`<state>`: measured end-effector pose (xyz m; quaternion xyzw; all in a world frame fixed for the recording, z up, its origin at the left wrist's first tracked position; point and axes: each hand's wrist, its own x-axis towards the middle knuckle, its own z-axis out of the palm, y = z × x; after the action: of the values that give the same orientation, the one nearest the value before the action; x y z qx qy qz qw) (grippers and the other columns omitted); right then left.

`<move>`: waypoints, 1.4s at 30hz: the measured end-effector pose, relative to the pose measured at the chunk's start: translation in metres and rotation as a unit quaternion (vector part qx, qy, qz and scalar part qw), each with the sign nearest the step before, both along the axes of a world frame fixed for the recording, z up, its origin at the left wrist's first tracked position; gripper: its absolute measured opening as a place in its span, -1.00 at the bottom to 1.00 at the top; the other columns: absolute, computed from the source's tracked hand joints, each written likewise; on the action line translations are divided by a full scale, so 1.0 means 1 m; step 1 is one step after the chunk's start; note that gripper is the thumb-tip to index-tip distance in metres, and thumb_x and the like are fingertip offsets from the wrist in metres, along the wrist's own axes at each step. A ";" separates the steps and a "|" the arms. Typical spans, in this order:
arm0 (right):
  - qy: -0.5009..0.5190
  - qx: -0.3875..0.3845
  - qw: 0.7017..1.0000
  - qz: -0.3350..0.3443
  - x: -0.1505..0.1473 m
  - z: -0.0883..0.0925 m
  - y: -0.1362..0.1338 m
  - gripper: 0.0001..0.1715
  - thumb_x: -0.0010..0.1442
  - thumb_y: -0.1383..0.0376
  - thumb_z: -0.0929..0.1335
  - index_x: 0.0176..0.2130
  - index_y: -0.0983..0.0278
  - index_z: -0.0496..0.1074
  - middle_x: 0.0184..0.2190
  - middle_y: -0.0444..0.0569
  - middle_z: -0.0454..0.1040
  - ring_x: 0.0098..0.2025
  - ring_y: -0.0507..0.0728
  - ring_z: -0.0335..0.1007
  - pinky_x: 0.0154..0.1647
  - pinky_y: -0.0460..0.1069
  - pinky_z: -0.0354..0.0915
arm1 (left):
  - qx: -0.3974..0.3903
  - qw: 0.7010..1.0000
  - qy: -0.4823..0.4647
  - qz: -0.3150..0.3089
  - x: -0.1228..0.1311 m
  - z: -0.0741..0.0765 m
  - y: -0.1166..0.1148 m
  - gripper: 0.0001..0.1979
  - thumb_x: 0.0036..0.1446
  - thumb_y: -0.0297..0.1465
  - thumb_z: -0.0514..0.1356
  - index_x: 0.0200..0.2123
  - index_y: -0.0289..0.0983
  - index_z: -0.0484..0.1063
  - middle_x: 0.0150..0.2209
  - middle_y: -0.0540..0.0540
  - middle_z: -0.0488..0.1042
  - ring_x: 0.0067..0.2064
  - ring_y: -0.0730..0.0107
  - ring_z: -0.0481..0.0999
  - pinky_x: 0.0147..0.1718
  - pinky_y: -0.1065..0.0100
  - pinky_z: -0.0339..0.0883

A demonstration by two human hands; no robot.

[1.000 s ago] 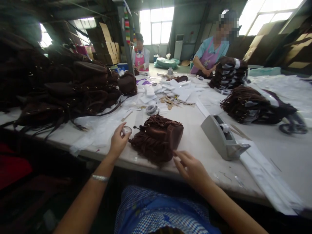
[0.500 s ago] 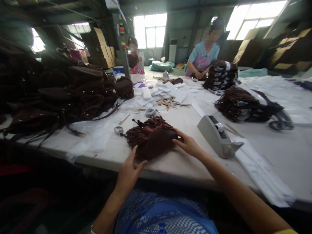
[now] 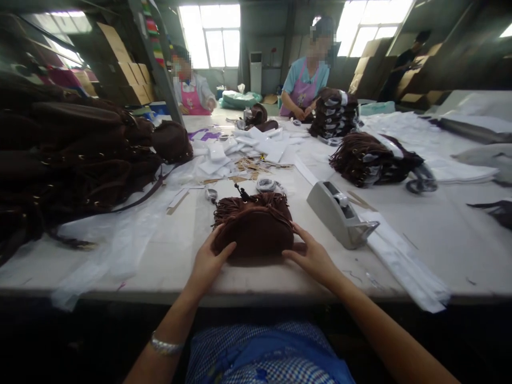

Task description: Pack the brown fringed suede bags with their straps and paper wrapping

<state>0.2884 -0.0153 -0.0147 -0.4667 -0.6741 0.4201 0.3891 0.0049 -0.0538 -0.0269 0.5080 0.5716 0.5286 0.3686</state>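
A dark brown fringed handbag [image 3: 256,232] lies near the table's front edge, its smooth rounded base facing me and its fringe on the far side. My left hand [image 3: 210,258] holds its left end, thumb on the near face. At the right end, my right hand [image 3: 310,253] grips in the same way, with the fingertips partly behind the bag. A black cord end [image 3: 242,193] sticks up from the fringe. Just beyond the bag lies a coiled grey strap [image 3: 266,185] in wrapping.
A grey tape dispenser [image 3: 340,216] stands right of the bag, beside white plastic strips [image 3: 404,261]. Brown bags [image 3: 80,154] are heaped at left; wrapped fringed bags [image 3: 372,160] lie at right. White packets [image 3: 256,141] cover the middle. Two people work across the table.
The bag has turned so its base faces me squarely. My left hand has closed in on its left end, and my right hand keeps hold. The view has shifted right.
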 end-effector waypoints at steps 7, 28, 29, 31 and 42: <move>0.030 -0.061 0.997 -0.047 -0.014 0.000 0.016 -0.13 0.08 0.08 0.48 0.27 0.21 0.22 0.02 0.04 0.50 -0.30 0.11 0.55 -0.25 0.01 0.50 | 0.018 0.996 0.079 -0.035 0.014 0.015 0.006 0.16 -0.05 -0.23 0.44 0.42 -0.07 -0.27 0.38 -0.15 0.08 0.38 0.10 0.08 0.33 0.11 0.00; -0.135 0.122 0.980 -0.084 -0.018 0.021 0.012 -0.55 0.17 0.13 0.42 0.03 0.20 0.45 -0.13 0.02 0.39 -0.24 0.12 0.42 -0.38 -0.03 0.46 | 0.102 0.944 0.310 0.045 -0.002 0.035 0.009 -0.53 0.15 -0.12 0.26 0.09 -0.15 0.39 -0.09 -0.09 0.44 -0.30 0.31 0.44 -0.29 0.33 0.35; -0.139 0.131 0.979 -0.077 -0.017 0.017 0.014 -0.61 0.17 0.19 0.42 0.00 0.20 0.45 -0.15 0.01 0.39 -0.26 0.12 0.41 -0.37 -0.03 0.45 | 0.103 0.952 0.288 0.026 -0.005 0.028 0.013 -0.61 0.15 -0.16 0.26 0.01 -0.17 0.42 -0.15 -0.07 0.46 -0.28 0.30 0.44 -0.29 0.34 0.34; -0.153 0.151 0.975 -0.056 -0.014 0.005 0.019 -0.70 0.14 0.33 0.39 -0.08 0.22 0.43 -0.21 -0.03 0.41 -0.28 0.11 0.41 -0.33 -0.03 0.41 | 0.092 0.960 0.263 -0.011 -0.014 0.013 0.016 -0.78 0.13 -0.25 0.25 -0.16 -0.18 0.44 -0.29 -0.01 0.47 -0.32 0.31 0.44 -0.33 0.36 0.31; -0.294 0.226 0.928 0.014 0.002 0.002 0.025 -0.60 0.07 0.45 0.36 -0.07 0.21 0.37 -0.13 0.01 0.43 -0.12 0.20 0.41 -0.15 0.03 0.36 | 0.116 0.853 0.508 0.008 -0.029 0.036 -0.005 -0.50 0.10 -0.19 0.31 0.09 -0.16 0.36 0.03 -0.20 0.44 0.03 -0.02 0.44 0.00 0.12 0.33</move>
<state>0.2904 0.0094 -0.0126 -0.4595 -0.8419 0.1054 0.2627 -0.0244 -0.0586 0.0090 0.7405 0.6176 0.2622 -0.0387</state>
